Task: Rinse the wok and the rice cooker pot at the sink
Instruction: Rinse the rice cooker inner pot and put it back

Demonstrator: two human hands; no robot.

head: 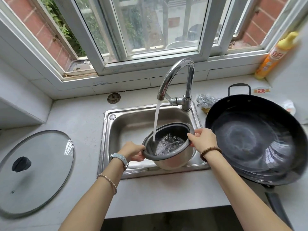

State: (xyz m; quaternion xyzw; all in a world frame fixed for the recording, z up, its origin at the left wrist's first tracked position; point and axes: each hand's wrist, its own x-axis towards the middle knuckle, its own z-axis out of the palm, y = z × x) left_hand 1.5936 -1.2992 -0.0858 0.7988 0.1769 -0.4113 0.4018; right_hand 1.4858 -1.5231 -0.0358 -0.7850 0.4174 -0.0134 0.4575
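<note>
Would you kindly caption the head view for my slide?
Left hand and right hand hold the rice cooker pot under the running faucet in the sink; wok sits beside.

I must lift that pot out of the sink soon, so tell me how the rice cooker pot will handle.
The rice cooker pot will probably feel heavy: tap water is pooling inside. Its wet, thin rim looks slippery, so the left hand and right hand may need a firm grip. It is tilted, so water could slosh out.
</note>
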